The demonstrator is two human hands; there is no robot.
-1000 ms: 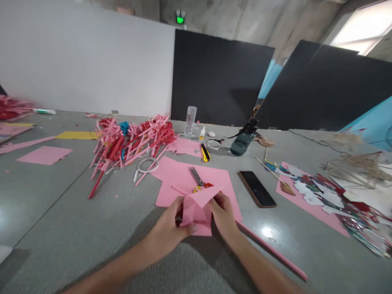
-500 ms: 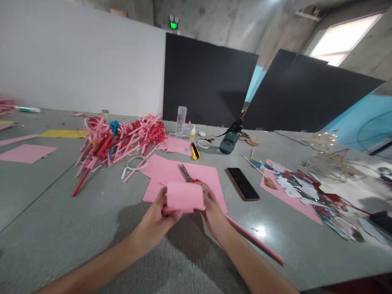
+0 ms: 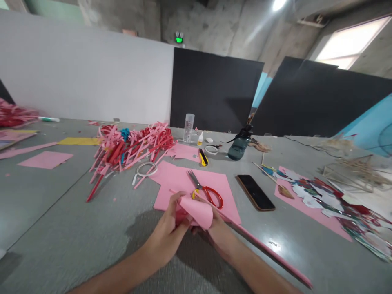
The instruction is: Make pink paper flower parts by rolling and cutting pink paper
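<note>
Between my two hands is a curled piece of pink paper (image 3: 198,210), bent into a slanting roll. My left hand (image 3: 174,224) grips its left side, thumb in front and fingers behind. My right hand (image 3: 218,232) holds the right side, with most of its fingers hidden behind the paper. Just beyond lie red-handled scissors (image 3: 211,197), blades partly apart, on a flat pink sheet (image 3: 228,192). A long thin pink paper stick (image 3: 269,247) runs from near my hands toward the lower right.
A heap of pink and red paper strips (image 3: 131,143) lies at left, near a coiled white cable (image 3: 146,169). Beyond are a yellow cutter (image 3: 203,157), glue bottle (image 3: 200,139), clear cup (image 3: 188,127) and dark bottle (image 3: 239,146). Right: a phone (image 3: 255,192) and paper cutouts (image 3: 315,196).
The pink paper has gone from a level roll to a tilted, cone-like curl in my hands. The scissors' red handles now show. The view has shifted slightly left and up.
</note>
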